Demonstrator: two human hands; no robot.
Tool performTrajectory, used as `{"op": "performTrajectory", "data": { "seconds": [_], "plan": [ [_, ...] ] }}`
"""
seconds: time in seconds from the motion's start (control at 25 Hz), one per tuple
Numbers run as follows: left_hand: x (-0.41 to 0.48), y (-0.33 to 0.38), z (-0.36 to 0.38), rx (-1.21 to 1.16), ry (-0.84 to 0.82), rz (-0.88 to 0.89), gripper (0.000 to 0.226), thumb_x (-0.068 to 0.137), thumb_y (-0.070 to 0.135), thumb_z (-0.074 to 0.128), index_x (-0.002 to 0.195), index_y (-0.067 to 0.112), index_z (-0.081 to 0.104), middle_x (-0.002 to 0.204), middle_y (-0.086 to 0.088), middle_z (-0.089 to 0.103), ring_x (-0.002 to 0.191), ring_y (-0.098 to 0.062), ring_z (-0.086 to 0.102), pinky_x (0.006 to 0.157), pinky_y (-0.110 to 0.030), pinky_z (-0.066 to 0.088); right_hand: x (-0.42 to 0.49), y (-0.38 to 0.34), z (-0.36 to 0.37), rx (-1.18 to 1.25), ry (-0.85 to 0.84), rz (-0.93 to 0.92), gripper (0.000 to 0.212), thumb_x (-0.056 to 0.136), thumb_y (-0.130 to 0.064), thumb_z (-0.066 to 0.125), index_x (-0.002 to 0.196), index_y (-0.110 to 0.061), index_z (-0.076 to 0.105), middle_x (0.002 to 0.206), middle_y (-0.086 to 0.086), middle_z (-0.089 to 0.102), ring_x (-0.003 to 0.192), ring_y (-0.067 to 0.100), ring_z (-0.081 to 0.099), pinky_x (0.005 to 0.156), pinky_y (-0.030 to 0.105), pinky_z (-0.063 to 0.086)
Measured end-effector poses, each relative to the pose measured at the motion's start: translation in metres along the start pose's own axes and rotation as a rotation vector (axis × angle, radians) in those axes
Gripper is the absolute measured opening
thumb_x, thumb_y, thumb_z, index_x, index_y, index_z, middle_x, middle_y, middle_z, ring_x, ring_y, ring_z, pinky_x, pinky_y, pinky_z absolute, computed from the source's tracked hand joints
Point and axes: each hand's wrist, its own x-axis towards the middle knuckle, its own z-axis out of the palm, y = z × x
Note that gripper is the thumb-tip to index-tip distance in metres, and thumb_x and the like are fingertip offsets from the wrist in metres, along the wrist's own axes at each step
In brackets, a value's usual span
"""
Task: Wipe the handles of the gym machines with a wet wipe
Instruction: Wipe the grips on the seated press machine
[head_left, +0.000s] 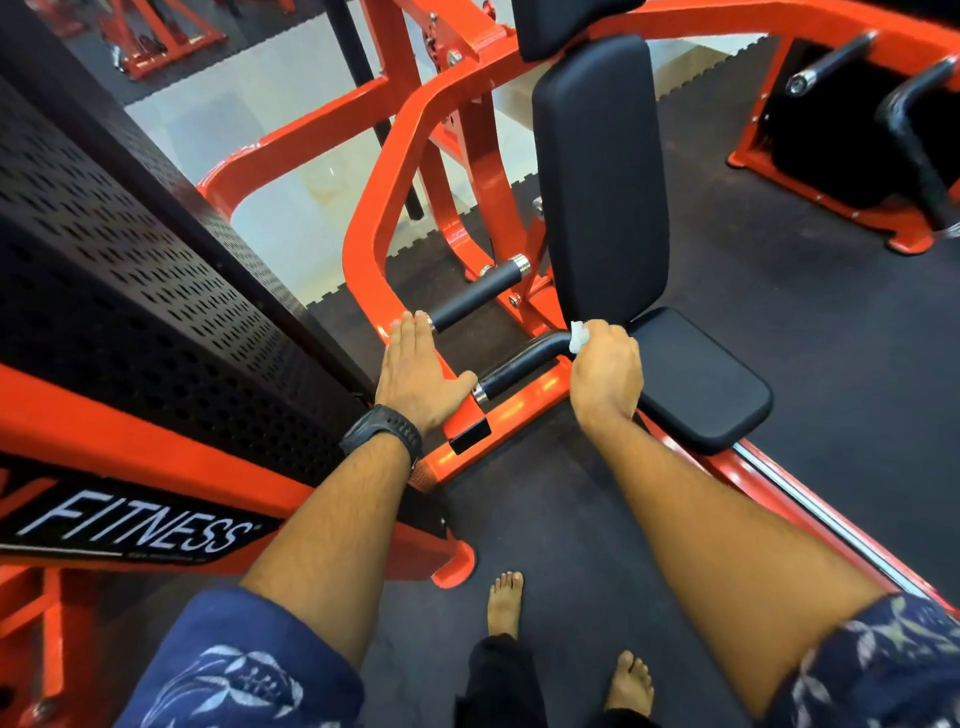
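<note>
White wet wipe (577, 336) gripped by right hand (605, 376) against black handle (511, 366) | left hand (421, 374) flat on orange frame (361, 260), fingers straight | label (140, 525) reads "FITNESS"

A single wide-angle camera rides on the person's head; it faces forward and steeply down along both forearms; the left hand (415, 371) and the right hand (605, 376), gripping the wet wipe (577, 336), sit close, near mid-frame; bare feet (506, 603) show at the bottom edge; the perforated panel (130, 270) looms nearest, at left.
</note>
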Motion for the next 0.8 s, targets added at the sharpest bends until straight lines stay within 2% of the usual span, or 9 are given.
{"op": "performTrajectory", "data": {
  "seconds": [0.12, 0.28, 0.36, 0.48, 0.52, 0.6, 0.72, 0.76, 0.8],
  "plan": [
    [0.006, -0.005, 0.001, 0.021, -0.017, 0.004, 0.101, 0.088, 0.048, 0.061, 0.16, 0.009, 0.002, 0.168, -0.009, -0.003, 0.155, -0.023, -0.006, 0.126, -0.037, -0.001, 0.003, -0.001, 0.002, -0.022, -0.024, 0.108, 0.022, 0.094, -0.001, 0.049, 0.11, -0.007, 0.064, 0.11, 0.016, 0.062, 0.101, 0.034, 0.057, 0.081, 0.045, 0.049],
    [0.018, -0.005, 0.0, 0.034, -0.002, 0.0, 0.101, 0.088, 0.047, 0.06, 0.16, 0.01, 0.001, 0.168, -0.008, -0.004, 0.155, -0.022, -0.007, 0.125, -0.037, -0.004, 0.001, -0.025, 0.006, -0.011, 0.023, -0.158, 0.021, 0.098, -0.008, 0.044, 0.1, -0.012, 0.065, 0.103, 0.009, 0.063, 0.096, 0.029, 0.054, 0.079, 0.039, 0.044],
    [0.027, -0.006, -0.002, 0.03, -0.01, -0.003, 0.102, 0.088, 0.047, 0.06, 0.16, 0.01, -0.001, 0.168, -0.008, -0.006, 0.154, -0.022, -0.008, 0.125, -0.037, -0.004, 0.009, -0.034, 0.008, -0.024, 0.004, -0.2, 0.021, 0.098, -0.011, 0.043, 0.094, -0.012, 0.064, 0.098, 0.009, 0.064, 0.093, 0.029, 0.052, 0.079, 0.038, 0.042],
    [0.034, -0.007, -0.005, 0.041, -0.002, -0.022, 0.103, 0.088, 0.048, 0.061, 0.16, 0.01, -0.002, 0.168, -0.008, -0.008, 0.154, -0.022, -0.01, 0.125, -0.038, -0.005, 0.02, -0.062, 0.01, 0.241, -0.103, -0.296, 0.02, 0.094, -0.023, 0.054, 0.074, -0.02, 0.054, 0.081, 0.004, 0.062, 0.081, 0.025, 0.056, 0.07, 0.034, 0.042],
    [0.037, -0.009, -0.006, 0.038, -0.001, -0.028, 0.104, 0.088, 0.047, 0.061, 0.16, 0.009, -0.002, 0.168, -0.009, -0.009, 0.154, -0.022, -0.011, 0.125, -0.039, -0.006, 0.022, -0.078, 0.012, 0.342, -0.128, -0.33, 0.019, 0.093, -0.026, 0.056, 0.075, -0.021, 0.052, 0.082, 0.002, 0.062, 0.081, 0.023, 0.058, 0.071, 0.035, 0.046],
    [0.037, -0.01, -0.004, 0.028, -0.012, -0.033, 0.105, 0.087, 0.047, 0.062, 0.16, 0.009, -0.004, 0.167, -0.009, -0.01, 0.154, -0.023, -0.013, 0.125, -0.038, -0.007, 0.026, -0.098, 0.015, 0.393, -0.126, -0.393, 0.005, 0.092, -0.015, 0.058, 0.088, -0.017, 0.057, 0.094, 0.004, 0.062, 0.09, 0.023, 0.059, 0.074, 0.038, 0.049],
    [0.044, -0.017, -0.004, -0.009, -0.002, -0.055, 0.106, 0.086, 0.047, 0.062, 0.159, 0.008, -0.004, 0.167, -0.009, -0.012, 0.153, -0.022, -0.015, 0.124, -0.038, -0.008, 0.038, -0.121, 0.031, 0.21, -0.229, -0.63, 0.02, 0.091, -0.002, 0.051, 0.108, -0.006, 0.061, 0.114, 0.012, 0.061, 0.107, 0.03, 0.057, 0.092, 0.045, 0.049],
    [0.046, -0.017, -0.003, -0.016, 0.009, -0.054, 0.105, 0.085, 0.048, 0.06, 0.159, 0.008, -0.003, 0.167, -0.009, -0.012, 0.153, -0.022, -0.015, 0.124, -0.038, -0.009, 0.039, -0.124, 0.037, 0.13, -0.304, -0.764, 0.029, 0.092, -0.001, 0.049, 0.118, -0.003, 0.061, 0.123, 0.015, 0.059, 0.117, 0.032, 0.054, 0.108, 0.043, 0.041],
    [0.046, -0.017, -0.001, -0.014, 0.032, -0.05, 0.105, 0.083, 0.049, 0.057, 0.159, 0.007, -0.002, 0.167, -0.01, -0.011, 0.153, -0.022, -0.015, 0.124, -0.039, -0.009, 0.039, -0.125, 0.043, 0.029, -0.374, -0.907, 0.036, 0.095, 0.0, 0.047, 0.13, 0.0, 0.057, 0.135, 0.018, 0.054, 0.13, 0.033, 0.047, 0.121, 0.033, 0.022]
  ]
}}
